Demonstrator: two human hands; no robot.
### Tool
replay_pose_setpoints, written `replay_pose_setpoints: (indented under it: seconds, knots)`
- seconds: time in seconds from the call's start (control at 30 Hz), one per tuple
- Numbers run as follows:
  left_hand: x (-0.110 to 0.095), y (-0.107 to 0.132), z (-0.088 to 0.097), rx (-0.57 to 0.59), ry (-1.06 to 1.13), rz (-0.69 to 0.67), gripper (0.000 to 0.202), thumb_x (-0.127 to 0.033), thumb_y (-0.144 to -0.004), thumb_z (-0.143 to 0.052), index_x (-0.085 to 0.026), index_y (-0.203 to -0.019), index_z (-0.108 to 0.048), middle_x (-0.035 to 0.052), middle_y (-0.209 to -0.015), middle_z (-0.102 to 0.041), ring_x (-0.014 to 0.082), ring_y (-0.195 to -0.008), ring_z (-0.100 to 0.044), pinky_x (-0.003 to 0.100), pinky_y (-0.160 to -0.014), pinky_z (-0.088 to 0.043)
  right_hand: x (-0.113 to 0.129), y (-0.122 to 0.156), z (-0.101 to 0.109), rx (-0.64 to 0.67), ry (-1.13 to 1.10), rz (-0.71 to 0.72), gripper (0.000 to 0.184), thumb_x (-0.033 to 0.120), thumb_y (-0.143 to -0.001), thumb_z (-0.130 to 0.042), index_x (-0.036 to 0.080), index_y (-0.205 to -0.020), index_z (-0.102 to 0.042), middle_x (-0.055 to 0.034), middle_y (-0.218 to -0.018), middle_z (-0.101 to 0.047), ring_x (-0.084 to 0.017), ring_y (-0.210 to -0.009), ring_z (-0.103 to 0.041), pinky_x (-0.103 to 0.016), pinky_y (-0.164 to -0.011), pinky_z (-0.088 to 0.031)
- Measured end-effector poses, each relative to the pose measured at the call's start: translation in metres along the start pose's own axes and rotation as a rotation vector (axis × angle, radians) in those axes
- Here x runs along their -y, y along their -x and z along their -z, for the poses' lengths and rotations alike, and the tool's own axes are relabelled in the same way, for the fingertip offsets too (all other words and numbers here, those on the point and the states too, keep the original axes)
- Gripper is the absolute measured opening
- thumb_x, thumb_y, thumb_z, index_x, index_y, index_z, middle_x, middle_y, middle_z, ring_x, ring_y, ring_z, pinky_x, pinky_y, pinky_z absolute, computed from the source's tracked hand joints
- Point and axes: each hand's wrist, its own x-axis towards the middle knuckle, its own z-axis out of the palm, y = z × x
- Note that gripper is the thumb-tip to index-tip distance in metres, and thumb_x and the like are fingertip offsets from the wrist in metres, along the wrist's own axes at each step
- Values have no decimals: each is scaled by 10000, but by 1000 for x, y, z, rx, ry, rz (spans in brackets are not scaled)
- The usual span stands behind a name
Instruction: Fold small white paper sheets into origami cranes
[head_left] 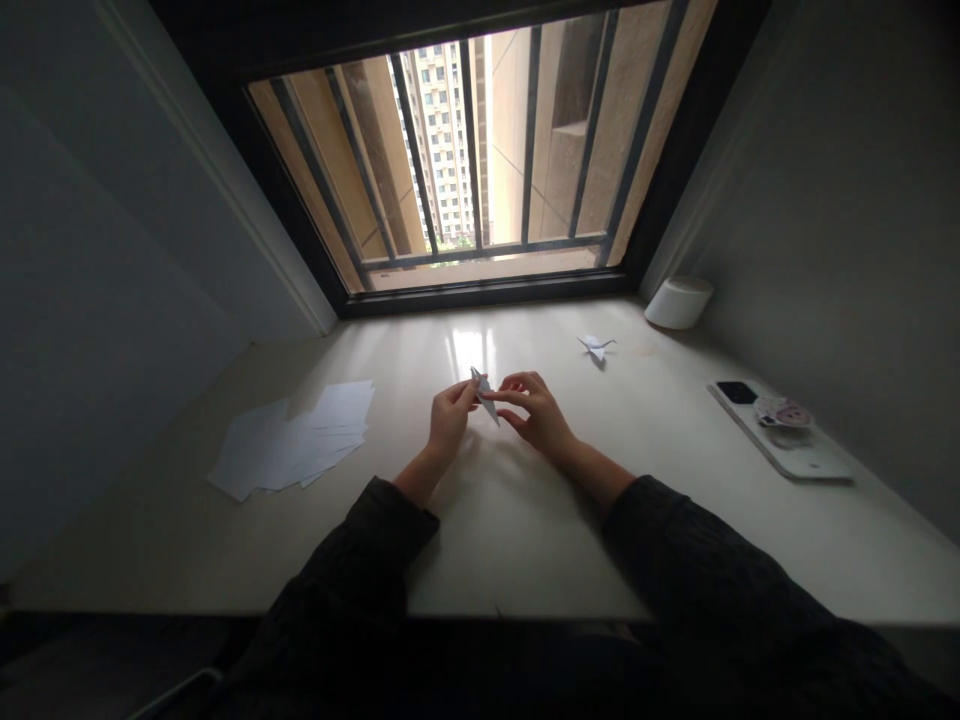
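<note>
White folded paper [485, 396] well below the window [442, 170] | from my end, left hand [450, 418] fingers pinched shut on it, right hand [536, 413] fingertips touching, can't tell if gripping | tip: pinch steady, crease slow | paper crane [596, 346] nearer window, loose sheets [300, 440] left of it

Folded paper [485, 396]: partly hidden by the left hand [451, 418] and right hand [537, 414]. Paper figure [596, 345], beyond the folded paper: creases too small to tell. Round sticker [783, 412], far right of it: picture too small to tell. Dark sleeves [697, 560], nearer: cut off by the lower edge.
</note>
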Motion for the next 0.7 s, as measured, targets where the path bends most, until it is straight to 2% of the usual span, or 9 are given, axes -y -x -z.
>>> replay_pose_setpoints:
  seconds: [0.2, 0.47, 0.7]
  knots:
    - [-3, 5, -5, 78, 3, 8, 380, -494, -700, -694, -155, -859, -758, 75, -851, -739, 214, -803, -667, 347, -765, -523, 1, -2, 3, -54, -51, -32, 169, 215, -763, -717, 342, -872, -741, -36, -890, -604, -193, -815, -516, -359, -719, -502]
    - [1, 4, -4, 88, -26, -49, 352, -479, -723, -682, -159, -846, -761, 74, -837, -741, 216, -786, -673, 346, -750, -530, -1, -2, 2, -45, -116, -124, 95, 272, -751, -732, 346, -807, -752, -27, -825, -614, -194, -810, -540, -365, -725, -489]
    - [2, 4, -7, 85, 19, -31, 387, -493, -695, -702, -148, -862, -757, 78, -822, -738, 201, -756, -668, 368, -766, -541, -2, -1, 0, -85, -201, -164, 49, 302, -777, -704, 312, -780, -751, -25, -798, -601, -191, -811, -557, -367, -753, -478]
